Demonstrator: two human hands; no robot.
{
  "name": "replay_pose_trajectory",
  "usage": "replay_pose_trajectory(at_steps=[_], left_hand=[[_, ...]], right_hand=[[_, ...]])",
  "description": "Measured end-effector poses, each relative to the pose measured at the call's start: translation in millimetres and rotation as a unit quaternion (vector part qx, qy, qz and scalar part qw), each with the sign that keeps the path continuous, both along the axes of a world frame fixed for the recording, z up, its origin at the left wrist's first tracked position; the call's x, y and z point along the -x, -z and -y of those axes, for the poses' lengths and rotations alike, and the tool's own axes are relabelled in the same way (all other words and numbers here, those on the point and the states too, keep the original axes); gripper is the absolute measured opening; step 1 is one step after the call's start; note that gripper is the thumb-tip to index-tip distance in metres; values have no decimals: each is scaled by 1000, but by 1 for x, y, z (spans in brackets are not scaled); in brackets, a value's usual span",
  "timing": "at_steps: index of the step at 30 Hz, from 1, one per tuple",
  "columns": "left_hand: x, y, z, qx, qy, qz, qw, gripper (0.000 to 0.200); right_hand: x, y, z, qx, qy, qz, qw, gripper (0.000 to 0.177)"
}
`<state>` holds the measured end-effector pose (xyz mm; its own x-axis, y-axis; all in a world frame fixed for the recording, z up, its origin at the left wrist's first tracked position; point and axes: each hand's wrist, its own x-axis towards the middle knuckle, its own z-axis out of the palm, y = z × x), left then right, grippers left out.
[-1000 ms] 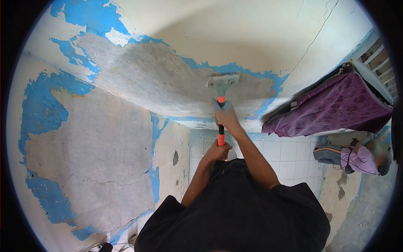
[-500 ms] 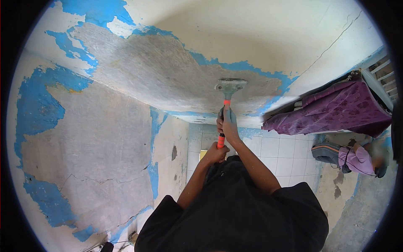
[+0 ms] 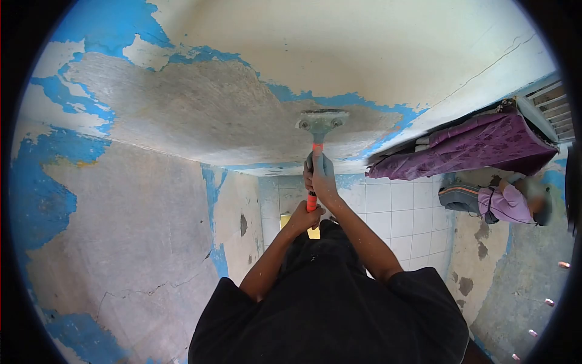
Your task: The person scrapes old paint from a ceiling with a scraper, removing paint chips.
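A wide-bladed scraper [image 3: 321,125] with a red-orange handle rises in front of me, its blade against the wall's bare grey patch [image 3: 224,115]. My right hand [image 3: 321,179] is closed round the upper handle, just below the metal head. Lower down, my left hand [image 3: 306,219] grips the handle's end. Ragged blue paint [image 3: 339,99] borders the bare patch above the blade, and cream paint [image 3: 364,54] lies beyond it. Pale dust coats the fingers of my right hand.
A purple patterned cloth [image 3: 473,145] hangs at the right beside a white slatted frame [image 3: 548,112]. Another person in a pink top [image 3: 506,201] is farther right. White tiles [image 3: 400,212] lie below, with a yellow object [image 3: 313,232] near my left hand. A cracked bare wall [image 3: 139,224] stands left.
The scraper and both hands appear slightly farther left in view, still gripping the handle, while the whole view has shifted. The blade remains at the bare patch.
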<state>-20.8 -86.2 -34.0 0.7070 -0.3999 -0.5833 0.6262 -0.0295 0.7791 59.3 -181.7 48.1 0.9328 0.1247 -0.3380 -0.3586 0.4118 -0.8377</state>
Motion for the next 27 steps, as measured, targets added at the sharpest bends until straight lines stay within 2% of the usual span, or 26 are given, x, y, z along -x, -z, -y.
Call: replay_pose_trajectory(at_steps=[2,5,7,9,15,17,19,20,24,26,27], left_hand=[[5,14,0,13,-5,-16,1000,26],[-5,15,3,28,-10,-27,999,24],[-8,-13,5,26,-3,-27,999,21],[0,-8,2,37,-3,-25,999,22],[10,32,5,81,-31,-39,995,22],[4,27,6,66,-27,-24,997,24],[-11,-11,7,30,-22,14,999,29],[-15,-30,8,46,-35,17,998,30],[-10,-8,13,69,-57,17,996,30],[1,25,14,68,-53,1,996,30],[5,25,13,62,-52,-13,997,30]], right_hand=[[2,22,-4,29,1,-17,999,47],[-5,0,-5,49,11,4,999,48],[-1,-13,-3,51,13,1,999,50],[-3,-17,-4,39,7,-13,999,50],[3,32,-10,87,2,-6,996,51],[-5,2,-8,80,14,17,997,51],[-5,-27,-3,79,18,29,996,51],[-8,-39,-2,79,17,39,996,52],[-9,-34,-1,64,9,38,997,48],[-3,7,-5,82,1,33,996,48],[0,9,-9,91,-2,30,995,48]])
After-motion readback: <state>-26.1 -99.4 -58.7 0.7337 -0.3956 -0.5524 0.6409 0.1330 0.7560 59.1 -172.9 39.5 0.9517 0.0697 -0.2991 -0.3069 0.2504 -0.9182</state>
